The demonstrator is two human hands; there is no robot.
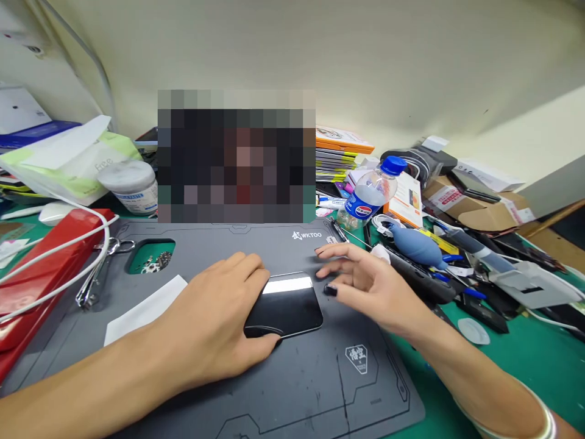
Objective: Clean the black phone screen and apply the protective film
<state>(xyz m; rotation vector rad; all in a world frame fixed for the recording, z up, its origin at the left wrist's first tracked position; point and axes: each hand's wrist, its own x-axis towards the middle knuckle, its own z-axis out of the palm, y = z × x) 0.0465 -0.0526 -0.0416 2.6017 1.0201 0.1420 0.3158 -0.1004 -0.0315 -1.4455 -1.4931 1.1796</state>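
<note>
A black smartphone point(289, 306) lies screen-up in the middle of a grey work mat point(320, 378). My left hand point(214, 317) rests over the phone's left side, with the thumb along its near edge and the fingers on its far edge. Just right of the phone hovers my right hand point(361, 280), fingers spread and holding nothing. Its thumb tip is close to the phone's right edge.
A white card point(146, 308), tweezers point(94, 280) and a recess with small parts point(153, 259) are on the mat's left. White cables cross a red box point(41, 268). A water bottle point(372, 195), blue air blower point(418, 244), tools and boxes crowd the right.
</note>
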